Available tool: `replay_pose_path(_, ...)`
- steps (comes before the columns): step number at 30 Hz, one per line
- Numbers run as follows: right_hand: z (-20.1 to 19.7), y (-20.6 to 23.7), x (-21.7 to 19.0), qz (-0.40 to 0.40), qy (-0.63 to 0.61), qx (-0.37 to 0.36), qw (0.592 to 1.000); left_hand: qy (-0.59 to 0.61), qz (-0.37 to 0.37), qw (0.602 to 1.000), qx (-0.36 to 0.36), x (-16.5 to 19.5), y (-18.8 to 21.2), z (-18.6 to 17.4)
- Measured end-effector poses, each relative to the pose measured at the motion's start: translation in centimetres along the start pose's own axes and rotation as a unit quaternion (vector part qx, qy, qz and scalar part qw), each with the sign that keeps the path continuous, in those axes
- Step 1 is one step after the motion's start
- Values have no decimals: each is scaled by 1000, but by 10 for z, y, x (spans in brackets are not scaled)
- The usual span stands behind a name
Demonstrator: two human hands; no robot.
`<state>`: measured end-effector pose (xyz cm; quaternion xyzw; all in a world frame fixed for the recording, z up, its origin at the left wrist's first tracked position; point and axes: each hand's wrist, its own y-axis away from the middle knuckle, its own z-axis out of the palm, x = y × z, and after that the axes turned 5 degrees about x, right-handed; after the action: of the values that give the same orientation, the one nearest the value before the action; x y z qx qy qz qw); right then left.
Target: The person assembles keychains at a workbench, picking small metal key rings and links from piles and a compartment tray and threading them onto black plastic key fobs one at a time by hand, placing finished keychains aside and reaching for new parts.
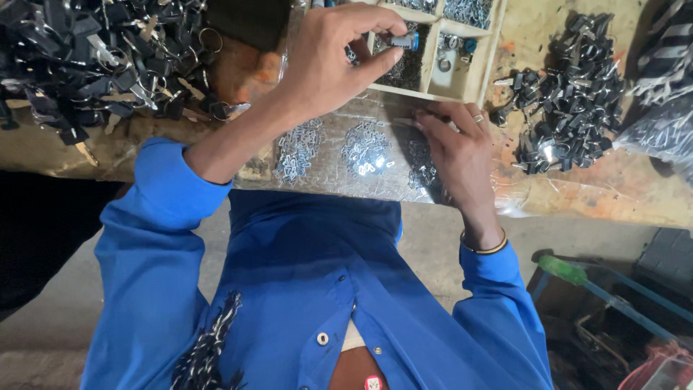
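The left hand [328, 61] pinches a small blue-tipped metal cylinder [404, 40] between thumb and forefinger, above the wooden compartment tray [433, 90]. The right hand [458, 148] lies below it, fingers flat on clear plastic sheet [339, 173] among small metal pieces [364, 148]. Black-headed keys [577, 94] are heaped right of it.

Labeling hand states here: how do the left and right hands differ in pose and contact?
The left hand is raised over the wooden compartment tray, while the right hand lies low on the clear plastic sheet. The left hand pinches a small cylinder with a blue end between thumb and fingertips; the right hand grips nothing, fingers pressed flat among small metal pieces. Only the right hand shows a ring and wrist bangle. Both wear blue sleeves.
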<state>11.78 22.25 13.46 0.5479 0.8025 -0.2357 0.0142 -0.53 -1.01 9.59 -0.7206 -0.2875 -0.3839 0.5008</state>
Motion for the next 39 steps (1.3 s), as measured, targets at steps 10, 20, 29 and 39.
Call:
replay_pose_path(10,1,-47,24,48,-75,-54,995,51,-63,997,10,-15,3,4)
replay_pose_path(20,33,-94,61,-32,-81,-91,992,97,-109,988,45,-15,-9,1)
replay_pose_path(29,37,-103,68,59,-205,4,977,118,-140,982,44,-16,-15,4)
replay_pose_path(39,53,-100,64,140,-498,54,854,106,-157,980,56,-20,-20,9)
